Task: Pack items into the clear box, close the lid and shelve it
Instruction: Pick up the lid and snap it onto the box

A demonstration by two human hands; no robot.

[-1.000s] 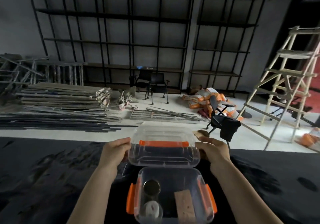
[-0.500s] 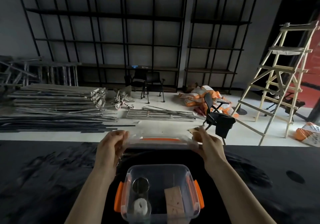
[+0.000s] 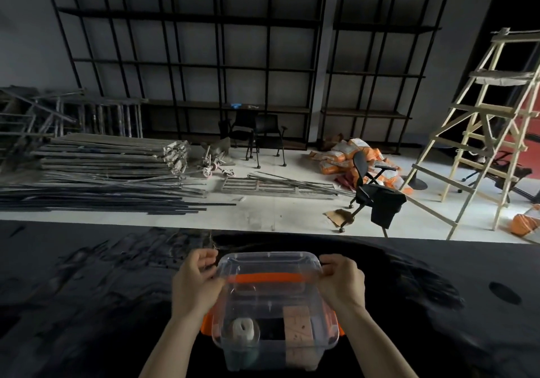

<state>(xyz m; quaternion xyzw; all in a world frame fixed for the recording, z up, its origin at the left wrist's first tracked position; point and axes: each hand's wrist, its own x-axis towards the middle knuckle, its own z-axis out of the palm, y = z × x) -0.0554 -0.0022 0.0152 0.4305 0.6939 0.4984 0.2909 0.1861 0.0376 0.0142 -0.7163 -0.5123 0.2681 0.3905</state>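
Note:
A clear plastic box (image 3: 271, 351) with orange side latches (image 3: 206, 325) rests on the black table (image 3: 87, 304) right in front of me. Its clear lid (image 3: 270, 272), with an orange handle, lies over the box top. My left hand (image 3: 194, 285) grips the lid's far left corner and my right hand (image 3: 342, 282) grips its far right corner. Through the plastic I see a white roll (image 3: 243, 328) at the left and a wooden block (image 3: 298, 326) at the right.
Beyond the table's far edge the floor holds stacked metal poles (image 3: 102, 167), a black office chair (image 3: 371, 190) and orange bags (image 3: 347, 158). Tall black shelving (image 3: 204, 65) lines the back wall. A wooden ladder (image 3: 482, 132) stands at the right.
Both hands brought the lid down from its raised position behind the box and laid it over the box. The camera has tilted down.

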